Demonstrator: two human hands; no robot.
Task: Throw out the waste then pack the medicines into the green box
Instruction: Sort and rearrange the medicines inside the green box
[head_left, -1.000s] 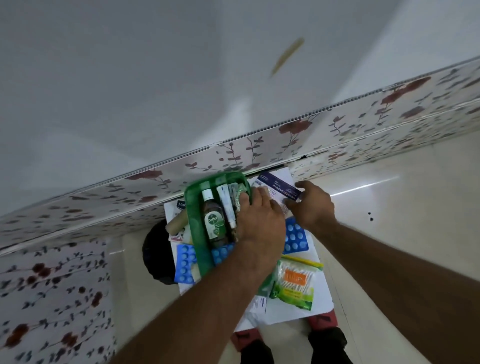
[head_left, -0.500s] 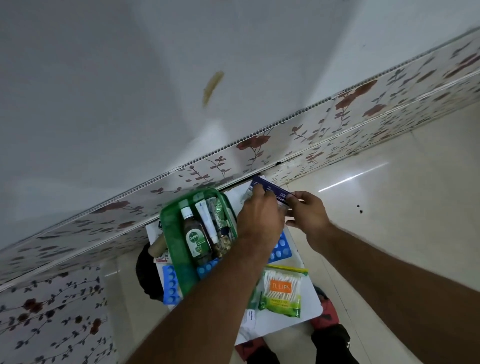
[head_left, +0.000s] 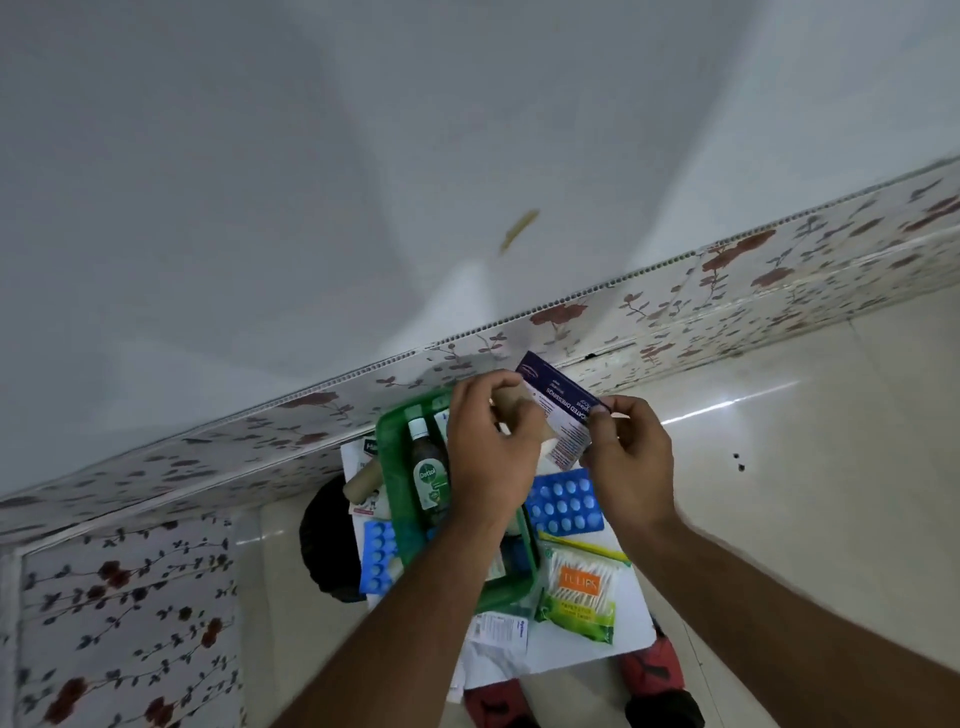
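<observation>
Both hands hold a purple-and-white dressings box (head_left: 558, 410) in the air above the white tabletop (head_left: 631, 618). My left hand (head_left: 491, 452) pinches its left end, and my right hand (head_left: 631, 462) grips its right side. Below them sits the green box (head_left: 392, 467) with a Dettol bottle (head_left: 428, 475) and a white tube inside; my left forearm hides its right half. Blue pill strips lie on both sides: one (head_left: 566, 501) under my right hand, one (head_left: 379, 556) left of the box. A Tulips cotton-bud pack (head_left: 579, 595) lies near the front right.
A tan roll (head_left: 363, 480) and paper leaflets lie left of the green box, and a printed packet (head_left: 501, 631) lies at the table's front. A black round bin (head_left: 327, 545) stands on the floor at the left. A floral-tiled wall runs just behind the table.
My right hand lifted the dressings box off the table. My left hand left the green box and joined it on the dressings box, now held higher in both hands.
</observation>
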